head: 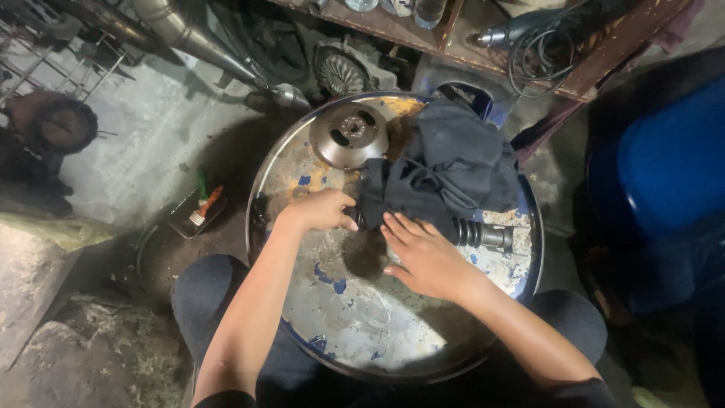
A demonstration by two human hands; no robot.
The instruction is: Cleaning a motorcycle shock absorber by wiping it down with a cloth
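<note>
A dark cloth (445,170) lies bunched over the far right part of a round metal drum top (340,317) that serves as the worktop, and under it runs a shaft with a ribbed black rubber boot (470,232) whose metal end (498,237) pokes out to the right; the cloth seems draped there to wrap or wipe the greasy part while it rests on the flat surface. The left hand (321,210) is curled at the cloth's near left edge, its fingers (343,219) clenched on what looks like the covered end of the shaft, apparently pinning it so it does not roll. The right hand (427,257) lies flat and loose just beside the boot, fingers (400,227) stretched out and touching the cloth's edge, gripping nothing. Both forearms reach in from the near side, the person's knees flanking the drum, which keeps the work close and steady. At the far left of the drum top sits a round metal disc (349,134) with holes, set apart from the hands. Left of the drum, on the floor, a small dark tray (189,219) holds a brush with an orange handle (208,204). A blue barrel (664,166) stands to the right, and a wooden shelf (604,53) with coiled cable (540,53) runs along the far side.
</note>
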